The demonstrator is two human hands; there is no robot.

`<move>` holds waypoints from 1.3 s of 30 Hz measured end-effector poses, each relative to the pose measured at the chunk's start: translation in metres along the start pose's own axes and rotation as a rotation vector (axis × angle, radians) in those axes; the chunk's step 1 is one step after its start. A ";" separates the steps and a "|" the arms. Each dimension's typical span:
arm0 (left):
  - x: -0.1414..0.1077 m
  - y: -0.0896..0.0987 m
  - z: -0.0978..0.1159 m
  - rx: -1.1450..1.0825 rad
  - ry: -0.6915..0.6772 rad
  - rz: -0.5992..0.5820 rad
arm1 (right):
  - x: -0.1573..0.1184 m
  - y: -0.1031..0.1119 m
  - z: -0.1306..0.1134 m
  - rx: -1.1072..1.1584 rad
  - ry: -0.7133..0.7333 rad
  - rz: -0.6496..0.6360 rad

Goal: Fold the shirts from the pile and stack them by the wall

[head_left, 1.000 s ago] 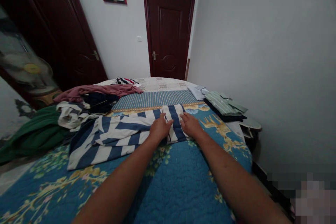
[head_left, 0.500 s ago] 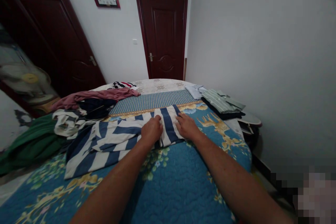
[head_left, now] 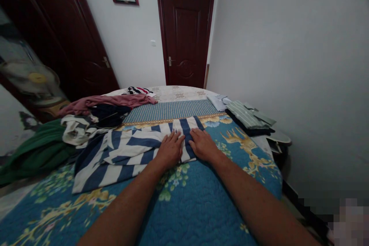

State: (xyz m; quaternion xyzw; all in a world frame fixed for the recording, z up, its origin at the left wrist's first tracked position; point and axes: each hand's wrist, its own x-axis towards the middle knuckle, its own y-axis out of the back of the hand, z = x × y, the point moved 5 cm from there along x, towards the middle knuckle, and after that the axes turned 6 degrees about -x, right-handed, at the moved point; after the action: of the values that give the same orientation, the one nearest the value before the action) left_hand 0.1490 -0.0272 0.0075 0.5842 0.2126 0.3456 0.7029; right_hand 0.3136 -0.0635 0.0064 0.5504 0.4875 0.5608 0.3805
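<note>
Clothes (head_left: 76,131) lie heaped at the left edge of the quilt (head_left: 196,200), and the striped garment (head_left: 134,143) stretches across the quilt's middle. On its seemingly doubled right end, the left hand (head_left: 170,148) rests palm down, fingers extended, and the right hand (head_left: 203,144) lies just beside it, fingers slightly bent, neither grip visibly clasping cloth. Flattening looks like the step in hand; the next move calls for even edges, clear of the folded stack (head_left: 249,115) at the quilt's far right.
</note>
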 end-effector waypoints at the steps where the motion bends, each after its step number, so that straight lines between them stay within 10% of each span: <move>1: 0.001 0.001 -0.001 -0.012 0.011 0.007 | 0.000 -0.002 -0.002 0.002 -0.009 -0.020; 16: -0.008 -0.008 0.016 -0.062 -0.025 0.020 | 0.008 -0.026 0.019 -0.007 -0.144 -0.035; 31: -0.010 -0.012 0.011 -0.144 -0.002 0.083 | 0.107 -0.040 0.050 -0.142 -0.250 -0.069; 39: -0.011 -0.008 0.011 -0.183 0.011 0.065 | 0.117 -0.042 0.058 -0.091 -0.255 0.061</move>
State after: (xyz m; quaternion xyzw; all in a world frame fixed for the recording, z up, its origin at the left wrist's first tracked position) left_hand 0.1514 -0.0429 0.0014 0.5220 0.1650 0.3893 0.7408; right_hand 0.3538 0.0661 -0.0099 0.6140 0.3924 0.5192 0.4466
